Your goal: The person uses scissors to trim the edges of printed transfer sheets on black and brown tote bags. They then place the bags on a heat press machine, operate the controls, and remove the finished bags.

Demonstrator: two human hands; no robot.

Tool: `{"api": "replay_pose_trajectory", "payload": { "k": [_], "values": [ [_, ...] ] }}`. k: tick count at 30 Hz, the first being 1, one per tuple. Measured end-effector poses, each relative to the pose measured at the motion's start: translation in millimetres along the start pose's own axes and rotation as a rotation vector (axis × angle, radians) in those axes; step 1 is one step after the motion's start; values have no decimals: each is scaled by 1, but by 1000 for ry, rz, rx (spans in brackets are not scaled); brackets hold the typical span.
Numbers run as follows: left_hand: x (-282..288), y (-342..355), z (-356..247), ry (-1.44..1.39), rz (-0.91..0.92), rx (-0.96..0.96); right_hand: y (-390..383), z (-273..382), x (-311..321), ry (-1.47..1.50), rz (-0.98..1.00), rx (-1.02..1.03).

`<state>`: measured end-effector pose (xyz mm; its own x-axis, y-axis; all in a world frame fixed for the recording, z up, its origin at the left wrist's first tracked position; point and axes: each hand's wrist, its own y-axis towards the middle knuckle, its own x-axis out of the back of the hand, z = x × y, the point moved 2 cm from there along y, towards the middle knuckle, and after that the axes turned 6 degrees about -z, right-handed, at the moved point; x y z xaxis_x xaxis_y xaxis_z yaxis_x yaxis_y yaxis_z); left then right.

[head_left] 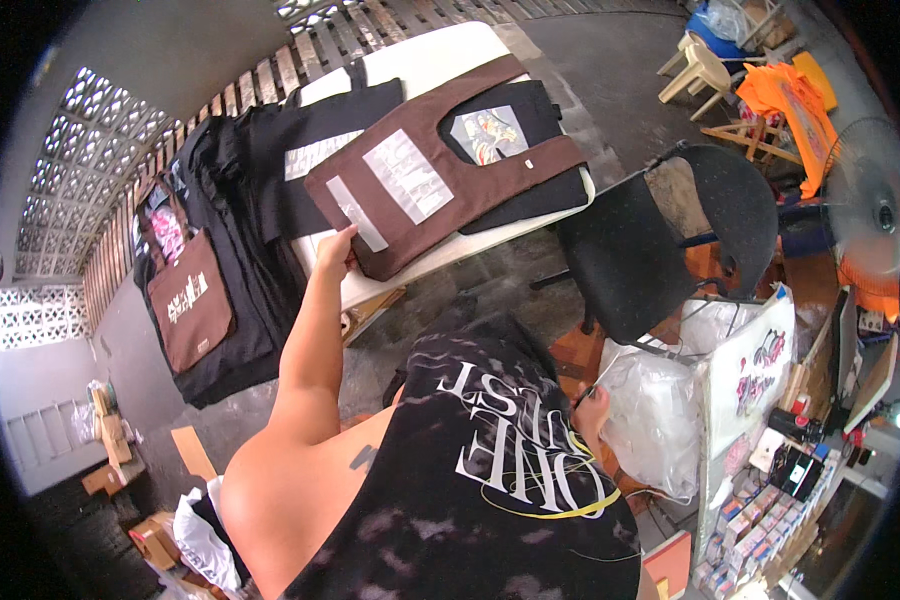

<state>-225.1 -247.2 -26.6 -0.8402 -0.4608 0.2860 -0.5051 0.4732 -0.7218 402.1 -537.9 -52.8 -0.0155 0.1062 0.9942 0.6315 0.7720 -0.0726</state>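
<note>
- The left hand (336,248) was closed on the near bottom corner of a brown bag (462,192), fingers bent and pressed together at the cloth's edge.
- That bag lay flat and slanting on a white table (470,42), its two handles spread toward the right, with a pale printed panel (408,177) and a narrower pale strip (356,213) on its face.
- The right hand (592,412) showed only in part past the edge of the person's black shirt (520,440), close to a clear plastic bag (655,420); something dark was at its fingers (too small to name), and I could not tell how far it was open or whether it held anything.
- Partly under the brown bag was a black cloth piece (538,108) with a colored picture, seen between the handles.
- Left of it a black garment (270,165) with a pale print ran beneath the bag's edge.
- Farther left, a second brown bag (192,315) (this one with a cream print) rested on dark cloth (255,310).
- A black chair (620,255) stood just beside the table's right end.
</note>
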Motion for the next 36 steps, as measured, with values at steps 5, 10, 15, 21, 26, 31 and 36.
{"api": "replay_pose_trajectory", "payload": {
  "k": [5,10,15,21,26,31,36],
  "values": [
    [-15,-84,-106,-377,410,-170,31,72,46,1021,179,-294],
    [-68,-104,-253,-562,613,-382,37,135,71,1251,359,-313],
    [-132,-197,-394,-652,628,-461,6,184,148,971,310,-26],
    [-30,-179,-448,-569,887,-851,22,216,170,733,210,25],
    [106,-139,-353,-563,394,-923,48,265,210,847,257,411],
    [235,19,-176,506,-568,-1023,35,377,208,755,57,1210],
    [74,-58,-94,390,-276,-1074,6,459,162,387,113,1498]
  ]
}}
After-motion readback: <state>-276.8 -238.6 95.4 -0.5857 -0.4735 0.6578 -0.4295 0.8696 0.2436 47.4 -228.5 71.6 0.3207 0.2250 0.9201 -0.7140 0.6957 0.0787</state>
